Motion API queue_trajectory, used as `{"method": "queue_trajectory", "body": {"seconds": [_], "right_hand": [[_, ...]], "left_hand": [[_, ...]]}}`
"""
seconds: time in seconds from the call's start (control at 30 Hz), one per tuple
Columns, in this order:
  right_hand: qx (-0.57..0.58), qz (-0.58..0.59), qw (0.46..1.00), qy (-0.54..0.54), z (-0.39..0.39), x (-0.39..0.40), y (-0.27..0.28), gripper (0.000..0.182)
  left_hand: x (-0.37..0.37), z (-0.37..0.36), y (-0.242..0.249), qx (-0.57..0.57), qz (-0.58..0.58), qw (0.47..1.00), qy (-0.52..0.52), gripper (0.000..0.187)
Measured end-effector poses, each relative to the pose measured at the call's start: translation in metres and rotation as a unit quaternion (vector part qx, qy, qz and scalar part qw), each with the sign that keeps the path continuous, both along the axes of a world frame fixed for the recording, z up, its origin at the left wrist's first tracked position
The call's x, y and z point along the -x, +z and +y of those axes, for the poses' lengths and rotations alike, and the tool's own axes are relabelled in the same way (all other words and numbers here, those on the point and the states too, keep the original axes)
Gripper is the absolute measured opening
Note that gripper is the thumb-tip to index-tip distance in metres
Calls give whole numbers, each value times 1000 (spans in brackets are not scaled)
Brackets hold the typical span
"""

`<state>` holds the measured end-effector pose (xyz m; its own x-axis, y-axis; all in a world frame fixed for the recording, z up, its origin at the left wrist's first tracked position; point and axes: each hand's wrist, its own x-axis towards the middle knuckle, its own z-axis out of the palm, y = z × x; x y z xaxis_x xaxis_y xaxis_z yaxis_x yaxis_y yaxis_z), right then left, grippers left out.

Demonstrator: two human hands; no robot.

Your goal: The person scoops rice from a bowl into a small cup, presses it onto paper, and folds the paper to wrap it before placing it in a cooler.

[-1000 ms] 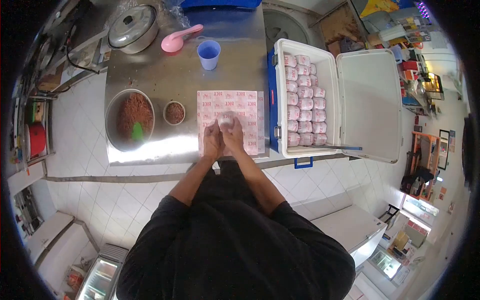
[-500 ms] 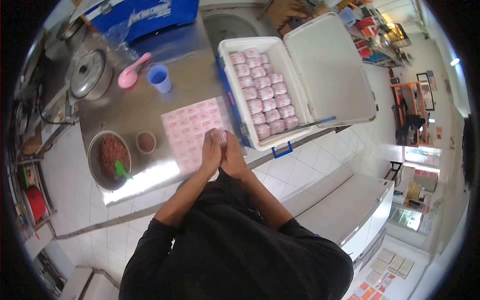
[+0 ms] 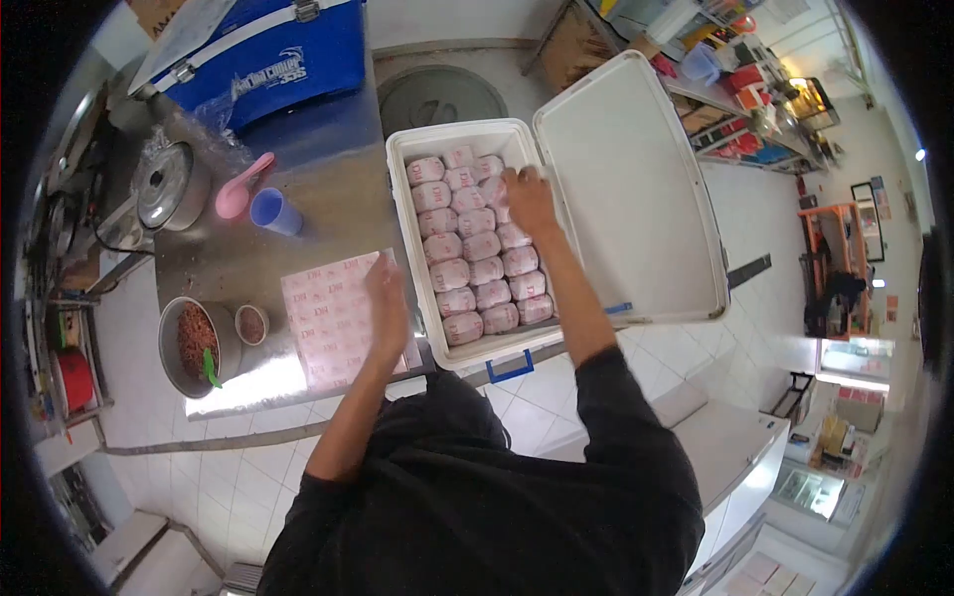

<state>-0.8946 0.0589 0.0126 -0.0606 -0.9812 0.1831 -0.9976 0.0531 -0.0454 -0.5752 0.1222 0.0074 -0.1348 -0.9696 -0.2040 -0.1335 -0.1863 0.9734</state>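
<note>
My right hand (image 3: pixel 529 204) reaches into the open cooler box (image 3: pixel 402 223), its fingers curled down on a paper-wrapped packet (image 3: pixel 496 195) in the right column, partly hidden by the hand. Several more pink-printed wrapped packets (image 3: pixel 481 245) fill the box in rows. Over the right edge of a stack of printed wrapping paper (image 3: pixel 328 313) is my left hand (image 3: pixel 389 310). It is somewhat blurred, with the fingers stretched out and nothing visible in them.
On the steel table stand a bowl of shredded brown food (image 3: pixel 227 343) with a green spoon (image 3: pixel 211 368), a small cup (image 3: pixel 251 324), a blue cup (image 3: pixel 275 213), a pink ladle (image 3: pixel 235 197), a lidded pot (image 3: pixel 173 187) and a blue cooler (image 3: pixel 288 74). The box lid (image 3: pixel 631 189) leans open rightward.
My hands were together around a wrapped packet above the paper. Now the right hand has moved into the cooler box with a packet, while the left stays over the paper. The view has shifted.
</note>
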Motion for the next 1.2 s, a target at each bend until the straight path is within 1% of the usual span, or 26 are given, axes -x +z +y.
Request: {"method": "queue_trajectory", "body": {"seconds": [0.03,0.1,0.13,0.17,0.2,0.27,0.3,0.4,0.43,0.5,0.57,0.6,0.63,0.67,0.7,0.73,0.77,0.8,0.83,0.87,0.93,1.0,1.03,1.1,1.17,1.2], "right_hand": [[-35,50,998,32,-28,26,-24,38],[-146,46,985,82,-68,58,-65,41],[-202,45,972,108,-82,69,-84,43],[-244,5,961,132,-93,77,-100,35],[-260,-24,953,151,-102,79,-99,33],[-297,-80,933,185,-113,83,-94,29],[-273,-90,935,206,-121,97,-118,24],[-291,-63,943,150,-125,92,-115,20],[-278,-40,946,160,-124,89,-114,16],[-213,119,960,138,-135,94,-158,16],[-155,111,980,52,-120,51,-117,21],[-91,100,990,33,-112,29,-107,16],[-43,35,998,16,-90,-20,-55,16],[-8,-10,1000,20,-78,-73,-24,16],[26,-55,998,17,-66,-125,-12,16],[103,-267,957,52,-52,-176,-25,14],[44,-377,923,68,-37,-236,-28,22],[-13,-480,874,69,-23,-296,-30,35],[-55,-488,866,97,-15,-354,-45,55],[-25,-416,894,163,-7,-405,-63,79],[-93,-366,898,225,-9,-481,-69,113],[-80,-342,911,214,-11,-528,-84,115],[-80,-337,917,200,-14,-542,-99,116],[-76,-327,927,166,-19,-555,-126,120],[-78,-395,905,139,-9,-549,-118,117],[-75,-427,892,127,-6,-542,-110,116]], "left_hand": [[-21,6,-2,-1,-8,1000,17,58],[-66,28,-10,-69,36,996,54,54],[-86,40,-11,-130,61,984,101,51],[-109,51,-24,-164,53,975,137,48],[-125,66,-19,-182,32,972,148,60],[-159,98,-24,-221,60,952,204,62],[-173,113,-26,-242,75,939,231,62],[-204,133,-47,-297,134,896,302,62],[-215,141,-52,-313,153,879,327,62],[-225,148,-54,-302,172,884,311,60],[-240,150,-58,-278,186,896,291,55],[-242,144,-52,-278,183,894,301,53],[-253,143,-55,-254,187,910,269,53],[-261,137,-57,-276,186,898,290,53],[-270,125,-61,-298,185,885,305,53],[-282,116,-64,-323,185,874,312,54],[-293,110,-64,-326,173,878,306,54],[-304,102,-64,-329,164,881,296,54],[-315,92,-66,-334,156,885,284,55],[-326,85,-69,-336,154,887,277,55],[-347,73,-76,-341,150,888,268,55],[-366,62,-79,-347,137,893,252,55],[-373,56,-82,-350,129,896,242,54],[-379,46,-93,-330,152,900,241,48],[-381,35,-105,-310,179,906,227,45],[-380,24,-107,-319,230,895,210,46]]}}
